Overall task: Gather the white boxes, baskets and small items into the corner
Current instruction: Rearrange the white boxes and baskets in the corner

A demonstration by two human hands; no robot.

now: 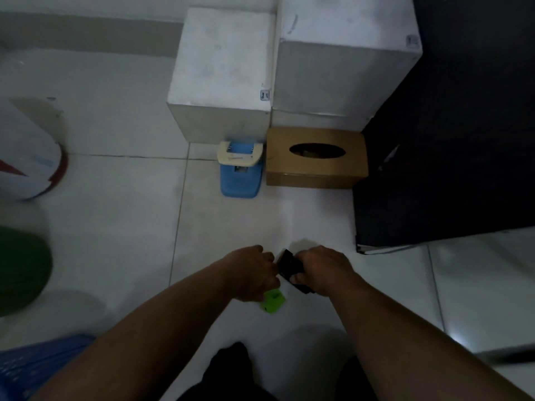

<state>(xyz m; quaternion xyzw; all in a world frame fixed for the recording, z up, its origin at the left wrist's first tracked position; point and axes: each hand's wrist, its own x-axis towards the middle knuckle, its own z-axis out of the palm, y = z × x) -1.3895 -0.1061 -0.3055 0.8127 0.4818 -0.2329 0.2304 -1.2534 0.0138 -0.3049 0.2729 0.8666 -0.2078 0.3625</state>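
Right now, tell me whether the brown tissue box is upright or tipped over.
Upright. The brown tissue box sits flat on the floor, its oval slot facing up.

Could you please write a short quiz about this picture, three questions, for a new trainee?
1. True or false: the left hand holds a green item.
2. Which hand grips the black item? A) left B) right hand C) neither
3. Fill in: beside the blue basket stands a ____ box with an oval hole.
Key: 1 true; 2 B; 3 brown.
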